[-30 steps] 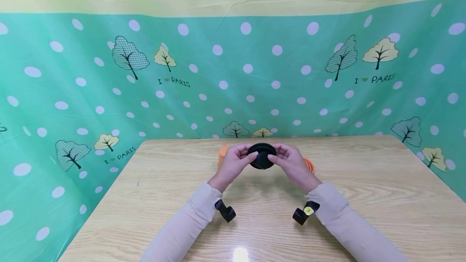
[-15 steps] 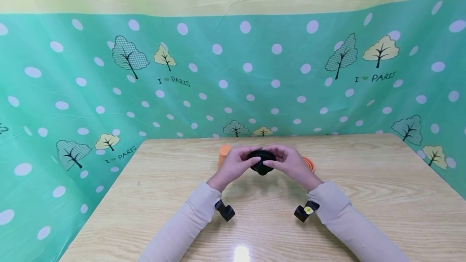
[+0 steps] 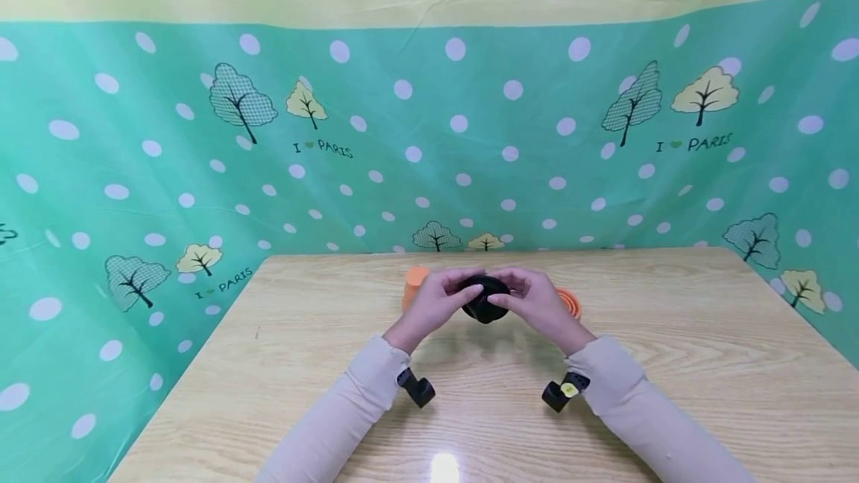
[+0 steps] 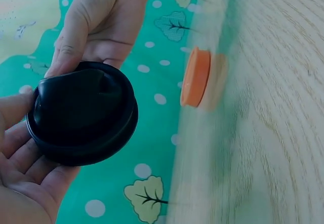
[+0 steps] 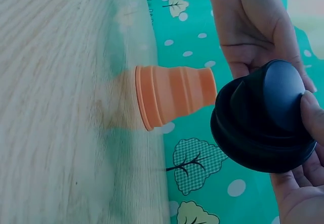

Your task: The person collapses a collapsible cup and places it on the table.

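Observation:
A black cup lid with a raised spout is held between both hands above the table. My left hand grips its left side, thumb on the near face and fingers behind the rim. Opposite it, my right hand holds the right side in the same way. The left wrist view shows the lid tilted, its round rim resting on the fingers. From the right wrist, the lid shows its sloped raised part, with a thumb against it.
An orange ridged cup stands upside down behind my left hand, partly hidden in the head view. An orange ring-shaped piece lies behind the right hand. The wooden table meets a green patterned cloth at its back.
The lid has tipped and lowered slightly between the hands since a second ago, and the thumbs shifted on it. Over the last half second little has moved.

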### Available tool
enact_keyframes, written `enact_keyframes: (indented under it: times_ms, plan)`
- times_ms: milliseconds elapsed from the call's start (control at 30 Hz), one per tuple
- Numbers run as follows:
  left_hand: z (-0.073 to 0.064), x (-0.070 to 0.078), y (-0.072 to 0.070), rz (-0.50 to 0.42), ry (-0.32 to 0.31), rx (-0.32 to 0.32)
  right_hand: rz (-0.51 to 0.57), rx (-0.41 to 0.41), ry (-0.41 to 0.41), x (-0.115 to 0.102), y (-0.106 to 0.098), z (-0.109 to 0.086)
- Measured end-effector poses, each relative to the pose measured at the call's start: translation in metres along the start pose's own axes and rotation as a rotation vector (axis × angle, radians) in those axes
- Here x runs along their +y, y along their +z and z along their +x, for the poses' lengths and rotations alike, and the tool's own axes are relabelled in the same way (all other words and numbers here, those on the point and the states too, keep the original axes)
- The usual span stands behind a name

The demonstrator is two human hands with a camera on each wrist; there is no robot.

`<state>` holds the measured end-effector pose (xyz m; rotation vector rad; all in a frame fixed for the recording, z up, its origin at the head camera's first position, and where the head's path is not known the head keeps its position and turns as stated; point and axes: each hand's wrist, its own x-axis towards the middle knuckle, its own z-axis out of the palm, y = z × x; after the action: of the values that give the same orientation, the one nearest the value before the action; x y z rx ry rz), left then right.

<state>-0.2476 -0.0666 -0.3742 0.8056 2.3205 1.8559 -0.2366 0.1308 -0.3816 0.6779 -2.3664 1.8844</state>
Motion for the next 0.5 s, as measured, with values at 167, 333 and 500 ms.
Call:
enact_keyframes:
  times_ms: [167, 333, 500]
  plan:
    - [0.0008, -0.0023, 0.0008, -0.076, -0.032, 0.030, 0.047, 0.046, -0.021, -0.0014, -0.0002, 0.0002]
    - [0.0010, -0.0031, 0.0034, -0.130, -0.052, 0.040, 0.087, 0.120, -0.041, -0.0030, -0.0027, -0.0002]
    - [0.0010, -0.0003, 0.0051, -0.173, -0.070, 0.051, 0.160, 0.148, -0.037, -0.0050, -0.0053, -0.0005]
